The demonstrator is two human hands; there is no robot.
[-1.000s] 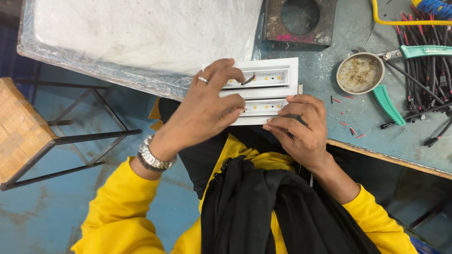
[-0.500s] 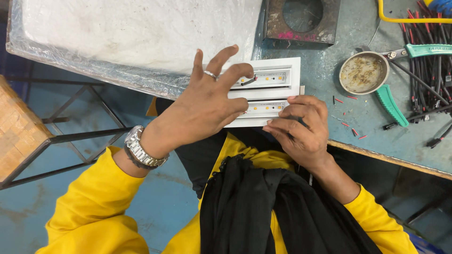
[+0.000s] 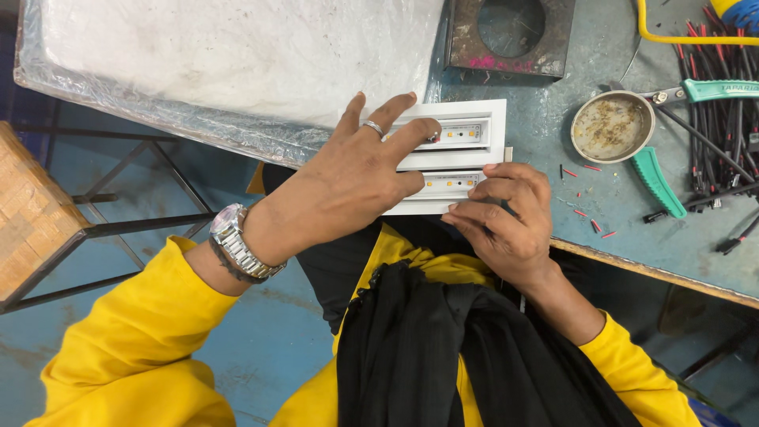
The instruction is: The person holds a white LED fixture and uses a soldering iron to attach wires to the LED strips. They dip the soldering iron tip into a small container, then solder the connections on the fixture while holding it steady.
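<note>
Your right hand (image 3: pixel 506 217) curls at the table edge (image 3: pixel 656 273), fingers bent onto the lower right of the white light fixture (image 3: pixel 482 154) at frame centre; whether it grips is hidden. Your left hand (image 3: pixel 348 186) lies spread and open over the fixture's left half, covering it. Right of the fixture sit a round tin (image 3: pixel 613 126), green-handled pliers (image 3: pixel 656 178) and black wires (image 3: pixel 723 95); upper left, a foil-wrapped white slab (image 3: pixel 229 55) crowds it
</note>
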